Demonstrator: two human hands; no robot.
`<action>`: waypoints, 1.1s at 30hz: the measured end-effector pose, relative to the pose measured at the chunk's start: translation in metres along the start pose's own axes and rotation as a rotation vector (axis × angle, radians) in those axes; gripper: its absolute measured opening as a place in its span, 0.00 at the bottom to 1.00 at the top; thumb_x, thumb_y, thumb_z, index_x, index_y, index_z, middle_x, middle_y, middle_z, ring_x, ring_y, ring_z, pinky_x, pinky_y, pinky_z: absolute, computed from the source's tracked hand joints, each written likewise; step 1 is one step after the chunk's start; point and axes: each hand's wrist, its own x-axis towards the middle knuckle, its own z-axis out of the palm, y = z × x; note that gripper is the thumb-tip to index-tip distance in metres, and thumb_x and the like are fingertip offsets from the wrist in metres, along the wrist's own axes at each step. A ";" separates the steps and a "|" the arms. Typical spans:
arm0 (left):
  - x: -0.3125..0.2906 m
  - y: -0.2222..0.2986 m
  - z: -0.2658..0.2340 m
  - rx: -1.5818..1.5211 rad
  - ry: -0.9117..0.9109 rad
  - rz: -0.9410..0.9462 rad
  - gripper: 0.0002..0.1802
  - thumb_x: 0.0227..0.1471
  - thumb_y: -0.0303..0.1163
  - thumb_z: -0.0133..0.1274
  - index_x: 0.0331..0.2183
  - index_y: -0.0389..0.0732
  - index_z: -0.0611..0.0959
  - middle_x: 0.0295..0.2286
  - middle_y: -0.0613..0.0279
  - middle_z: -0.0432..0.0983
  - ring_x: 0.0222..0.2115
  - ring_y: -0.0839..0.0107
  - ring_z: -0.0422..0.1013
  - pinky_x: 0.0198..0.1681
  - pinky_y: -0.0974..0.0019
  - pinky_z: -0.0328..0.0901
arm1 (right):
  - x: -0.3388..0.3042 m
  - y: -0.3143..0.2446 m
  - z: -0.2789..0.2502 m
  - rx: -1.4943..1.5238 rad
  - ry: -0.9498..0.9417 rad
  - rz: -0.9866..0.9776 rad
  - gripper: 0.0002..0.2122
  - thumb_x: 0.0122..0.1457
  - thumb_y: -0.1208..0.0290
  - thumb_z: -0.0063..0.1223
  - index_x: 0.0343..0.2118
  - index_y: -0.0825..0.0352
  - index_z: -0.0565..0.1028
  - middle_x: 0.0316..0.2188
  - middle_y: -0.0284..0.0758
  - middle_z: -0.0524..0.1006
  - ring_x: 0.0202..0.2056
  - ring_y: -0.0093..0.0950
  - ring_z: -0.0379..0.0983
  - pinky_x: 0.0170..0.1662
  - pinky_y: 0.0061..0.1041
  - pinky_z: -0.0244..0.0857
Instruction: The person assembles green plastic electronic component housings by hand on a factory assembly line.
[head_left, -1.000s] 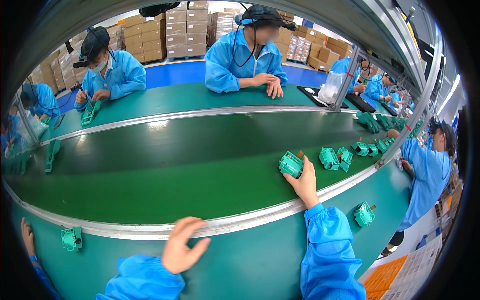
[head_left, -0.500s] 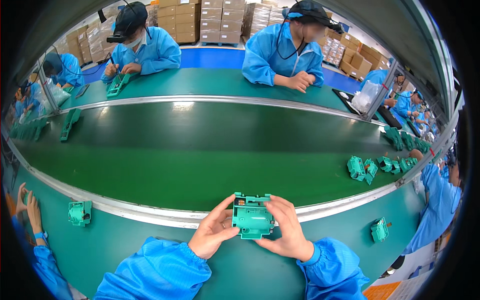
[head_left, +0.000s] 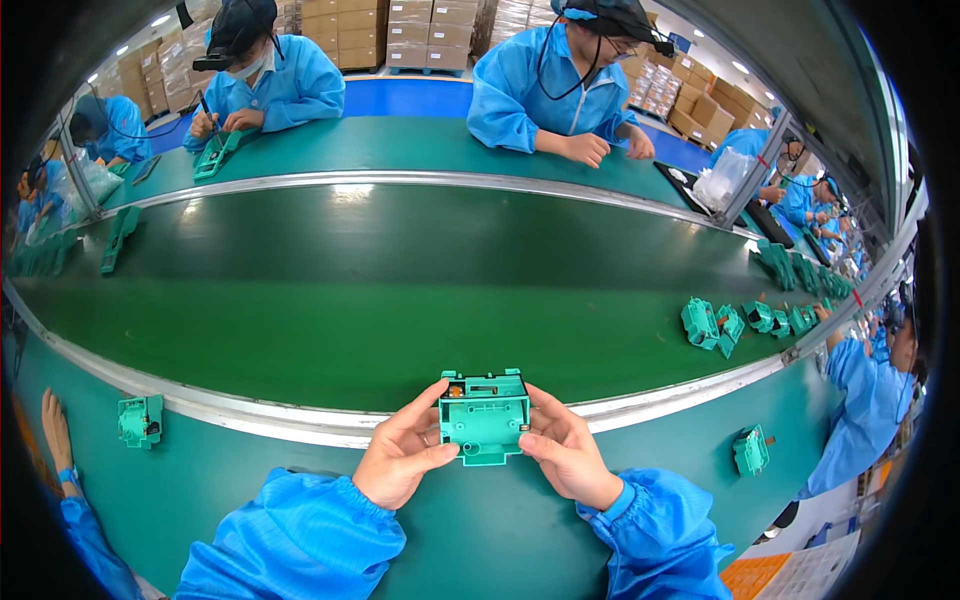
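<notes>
Between my two hands is a teal plastic housing (head_left: 485, 418), held up over the near edge of the green work surface. Its hollow inner side faces me, and a small copper-coloured part shows in its upper left corner. My left hand (head_left: 402, 452) grips the left side, thumb at the lower left corner. On the right side my right hand (head_left: 568, 452) is closed, with its thumb pressed on the lower right corner. The fingertips behind the housing are hidden.
A similar housing (head_left: 140, 421) lies left, another (head_left: 751, 451) right. Beyond the metal rail (head_left: 320, 424) runs a green belt (head_left: 380, 330); several housings (head_left: 700, 323) sit at its right. Co-workers sit opposite, one working on a long green part (head_left: 216, 157). A neighbour's hand (head_left: 57, 430) rests far left.
My right thumb has moved onto the housing's front lower corner, and the housing has tilted, showing more of its inside. The whole view has shifted slightly. A co-worker opposite has parted their hands.
</notes>
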 end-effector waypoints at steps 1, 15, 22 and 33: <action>0.000 -0.001 0.000 0.040 -0.013 0.044 0.37 0.41 0.15 0.51 0.53 0.42 0.59 0.45 0.54 0.63 0.44 0.64 0.63 0.48 0.61 0.59 | 0.000 0.001 -0.002 0.001 0.003 -0.001 0.28 0.52 0.79 0.47 0.55 0.70 0.50 0.48 0.43 0.63 0.45 0.27 0.64 0.47 0.25 0.59; -0.003 -0.001 -0.003 -0.037 -0.089 -0.012 0.37 0.41 0.13 0.49 0.54 0.44 0.58 0.48 0.52 0.61 0.47 0.64 0.61 0.50 0.60 0.56 | 0.001 0.007 -0.020 0.286 -0.210 0.116 0.14 0.51 0.76 0.50 0.42 0.69 0.66 0.38 0.34 0.72 0.39 0.22 0.67 0.42 0.22 0.61; -0.002 0.000 0.000 -0.144 -0.089 -0.116 0.37 0.41 0.13 0.48 0.54 0.44 0.58 0.49 0.52 0.60 0.49 0.63 0.60 0.52 0.59 0.55 | -0.004 0.007 -0.006 0.263 -0.045 0.087 0.11 0.56 0.69 0.45 0.40 0.68 0.66 0.37 0.31 0.70 0.37 0.19 0.65 0.41 0.22 0.59; 0.003 0.005 0.003 -0.210 -0.019 -0.194 0.38 0.44 0.14 0.45 0.55 0.48 0.55 0.48 0.52 0.61 0.47 0.61 0.62 0.48 0.59 0.61 | -0.003 0.006 -0.002 0.351 -0.006 0.085 0.14 0.58 0.67 0.41 0.44 0.70 0.64 0.37 0.33 0.70 0.40 0.20 0.65 0.44 0.23 0.59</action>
